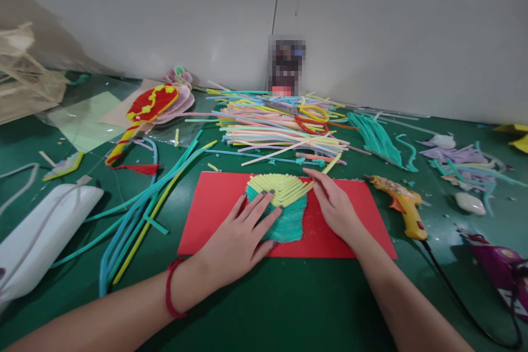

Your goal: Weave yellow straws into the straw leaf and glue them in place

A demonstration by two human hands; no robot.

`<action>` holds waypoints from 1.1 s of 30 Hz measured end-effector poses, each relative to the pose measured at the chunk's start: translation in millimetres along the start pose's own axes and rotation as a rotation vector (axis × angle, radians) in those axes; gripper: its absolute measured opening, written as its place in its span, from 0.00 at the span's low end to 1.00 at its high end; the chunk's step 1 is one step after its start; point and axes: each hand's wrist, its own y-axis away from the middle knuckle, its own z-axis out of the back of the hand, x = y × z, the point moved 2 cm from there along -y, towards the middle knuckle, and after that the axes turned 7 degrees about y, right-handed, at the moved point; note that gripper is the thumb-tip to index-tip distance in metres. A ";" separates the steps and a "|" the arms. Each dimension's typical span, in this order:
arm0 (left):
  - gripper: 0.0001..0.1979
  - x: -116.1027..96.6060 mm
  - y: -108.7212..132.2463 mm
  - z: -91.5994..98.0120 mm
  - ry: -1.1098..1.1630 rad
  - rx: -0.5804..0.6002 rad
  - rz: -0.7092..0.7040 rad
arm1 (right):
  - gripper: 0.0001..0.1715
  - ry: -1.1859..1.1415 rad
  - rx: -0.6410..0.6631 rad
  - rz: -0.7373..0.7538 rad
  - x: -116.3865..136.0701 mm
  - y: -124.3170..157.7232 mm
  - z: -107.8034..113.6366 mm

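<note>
A red sheet of card (pixel 214 214) lies on the green table, bearing a shape of green pipe cleaners (pixel 289 225) side by side. Yellow pipe cleaners (pixel 280 184) form a V-pattern across its top. My left hand (pixel 235 239) rests flat on the shape, fingers spread over its left side. At the upper right of the shape, my right hand (pixel 336 206) has its fingers closed around a yellow pipe cleaner (pixel 331 164), whose far end sticks out beyond the fingers. Part of that strip is hidden by the fingers.
Bundled pipe cleaners (pixel 284 121) lie behind the card, with scissors (pixel 311 118) on top. A yellow glue gun (pixel 400 203) with a black cord sits at right. On the left are loose strips (pixel 154 203), a white power strip (pixel 53 231) and a red-and-yellow fan-shaped craft (pixel 152 103).
</note>
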 end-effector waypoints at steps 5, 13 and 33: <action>0.25 0.0 0.0 -0.1 0.000 -0.004 -0.001 | 0.23 0.009 0.007 0.009 -1.0 -0.3 -0.4; 0.25 0.1 0.4 0.2 0.011 -0.016 -0.001 | 0.25 0.045 0.043 0.117 4.4 1.4 1.1; 0.25 0.0 -0.6 0.2 -0.008 0.009 -0.014 | 0.27 0.033 0.012 0.045 5.8 -0.7 1.2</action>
